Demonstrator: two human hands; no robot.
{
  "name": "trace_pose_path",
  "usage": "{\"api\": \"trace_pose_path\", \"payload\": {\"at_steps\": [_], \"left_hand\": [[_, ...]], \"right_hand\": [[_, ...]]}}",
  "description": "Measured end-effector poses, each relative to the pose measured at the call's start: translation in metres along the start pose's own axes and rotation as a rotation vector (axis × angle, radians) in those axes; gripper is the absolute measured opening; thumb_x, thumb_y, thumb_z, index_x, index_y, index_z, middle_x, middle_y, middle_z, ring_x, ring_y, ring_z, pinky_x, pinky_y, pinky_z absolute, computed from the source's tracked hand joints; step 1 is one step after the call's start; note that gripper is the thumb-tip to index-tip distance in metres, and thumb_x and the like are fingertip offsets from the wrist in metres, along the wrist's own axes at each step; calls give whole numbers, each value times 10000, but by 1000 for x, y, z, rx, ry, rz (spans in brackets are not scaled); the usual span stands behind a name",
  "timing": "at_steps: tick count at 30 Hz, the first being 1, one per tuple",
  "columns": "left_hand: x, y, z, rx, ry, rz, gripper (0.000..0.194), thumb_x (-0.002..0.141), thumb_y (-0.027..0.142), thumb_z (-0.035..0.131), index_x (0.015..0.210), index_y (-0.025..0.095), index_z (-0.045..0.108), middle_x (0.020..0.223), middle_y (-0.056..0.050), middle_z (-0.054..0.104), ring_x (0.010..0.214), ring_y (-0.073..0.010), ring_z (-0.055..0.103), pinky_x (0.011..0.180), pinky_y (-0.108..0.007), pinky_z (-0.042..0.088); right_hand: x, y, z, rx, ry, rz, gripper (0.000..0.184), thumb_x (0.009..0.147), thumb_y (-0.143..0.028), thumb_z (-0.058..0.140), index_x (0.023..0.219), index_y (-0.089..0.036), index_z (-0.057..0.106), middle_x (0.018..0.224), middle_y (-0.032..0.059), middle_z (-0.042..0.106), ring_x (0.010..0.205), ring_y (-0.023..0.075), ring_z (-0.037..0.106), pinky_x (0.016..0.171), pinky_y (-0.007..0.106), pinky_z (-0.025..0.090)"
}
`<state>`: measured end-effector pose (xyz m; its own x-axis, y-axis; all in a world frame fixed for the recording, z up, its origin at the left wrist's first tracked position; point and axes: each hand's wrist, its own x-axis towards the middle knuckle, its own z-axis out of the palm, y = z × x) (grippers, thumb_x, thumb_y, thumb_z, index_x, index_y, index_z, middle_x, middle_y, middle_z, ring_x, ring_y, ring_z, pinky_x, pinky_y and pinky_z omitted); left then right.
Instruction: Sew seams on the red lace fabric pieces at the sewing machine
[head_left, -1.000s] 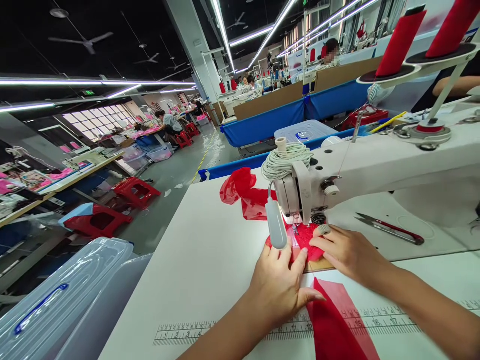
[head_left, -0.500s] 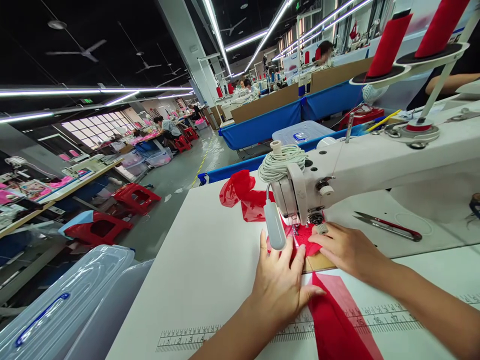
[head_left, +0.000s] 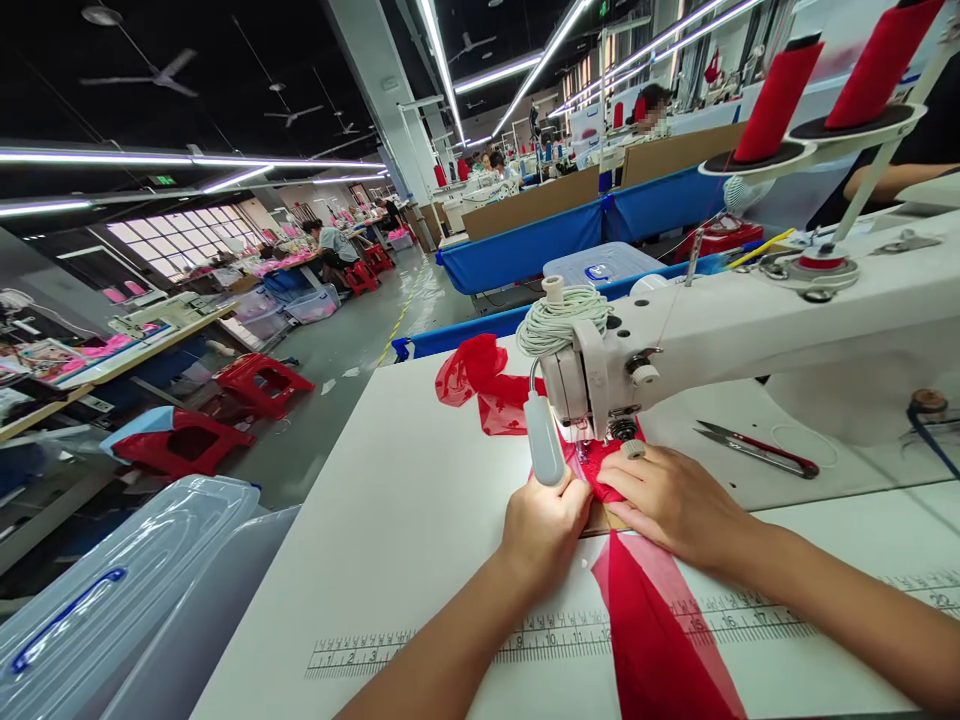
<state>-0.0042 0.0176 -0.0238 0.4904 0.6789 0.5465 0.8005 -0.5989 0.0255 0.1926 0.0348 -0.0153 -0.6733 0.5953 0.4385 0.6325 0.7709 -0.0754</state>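
My left hand (head_left: pixel 544 525) is curled into a pinch on the left edge of the red fabric (head_left: pixel 598 455), just in front of the sewing machine (head_left: pixel 585 385). My right hand (head_left: pixel 675 500) bends over the right side of the same fabric, its fingers closed on it close to the needle. The fabric lies beneath the presser foot. Both sets of fingertips are partly hidden. A long red fabric strip (head_left: pixel 649 630) with a sheer pink layer runs from the machine toward me. Behind the needle lies crumpled sheer red fabric (head_left: pixel 499 390).
Thread snips (head_left: pixel 757 450) lie right of my right hand. A printed ruler scale (head_left: pixel 352 655) crosses the white table (head_left: pixel 360 560). Red thread cones (head_left: pixel 780 100) stand above the machine. A lidded plastic bin (head_left: pixel 172 580) is at left, near red stools (head_left: pixel 262 385). Other people sit farther back.
My left hand has gone from spread fingers to a curled pinch at the fabric edge and has left the front strip. My right hand stays on the fabric. The view has shifted slightly.
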Motion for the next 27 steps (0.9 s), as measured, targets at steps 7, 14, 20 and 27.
{"api": "trace_pose_path", "payload": {"at_steps": [7, 14, 20, 27], "left_hand": [[14, -3, -8, -681, -130, -357, 196, 966, 238, 364, 830, 203, 501, 803, -12, 583, 703, -137, 553, 658, -256, 489], [14, -6, -3, -663, -117, -267, 124, 880, 172, 450, 917, 194, 566, 902, -24, 615, 848, -166, 584, 797, -302, 493], [13, -2, 1, -597, -70, -305, 180, 922, 202, 476, 767, 183, 565, 769, -13, 596, 753, -157, 567, 738, -284, 479], [13, -4, 0, -555, -56, -231, 225, 961, 254, 472, 786, 186, 595, 773, -21, 614, 739, -155, 571, 725, -281, 484]], "right_hand": [[6, -7, 12, 37, 102, 172, 239, 891, -91, 419, 764, -196, 593, 735, 36, 626, 690, 179, 514, 619, 284, 369], [7, -6, 13, 73, 152, 184, 244, 886, -81, 405, 785, -205, 590, 747, 34, 640, 713, 182, 549, 597, 272, 393], [3, -5, 14, 59, 190, 152, 311, 829, -35, 376, 953, -178, 622, 845, 67, 662, 785, 209, 552, 667, 304, 413], [1, -4, 19, -79, 198, 192, 191, 853, -192, 529, 1010, -155, 630, 887, 91, 660, 855, 245, 537, 717, 350, 363]]}}
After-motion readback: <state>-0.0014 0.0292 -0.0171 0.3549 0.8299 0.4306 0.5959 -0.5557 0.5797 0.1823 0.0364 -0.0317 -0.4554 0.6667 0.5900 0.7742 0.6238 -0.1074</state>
